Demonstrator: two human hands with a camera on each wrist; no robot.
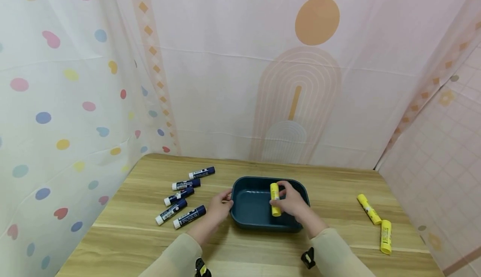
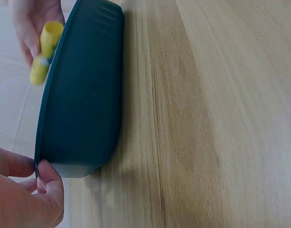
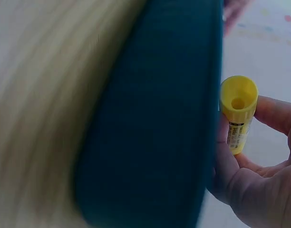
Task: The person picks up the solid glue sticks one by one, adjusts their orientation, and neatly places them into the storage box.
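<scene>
A dark teal rectangular tray (image 1: 248,226) sits on the wooden table. My left hand (image 1: 219,207) pinches its left rim between thumb and fingers, as the left wrist view shows up close with the hand (image 2: 29,192) at the tray's edge. Over the tray's right half, my right hand (image 1: 293,202) grips a yellow glue stick (image 1: 275,200), held roughly upright. In the right wrist view the hollow end of the glue stick (image 3: 238,97) faces the camera, with thumb and fingers around its sides. The tray's inside shows no other item in the head view.
Several navy glue sticks with white ends (image 1: 189,217) lie spread left of the tray. Two yellow glue sticks (image 1: 386,237) rest near the table's right edge. Patterned curtains (image 1: 218,81) hang behind and beside the wooden table (image 1: 143,227).
</scene>
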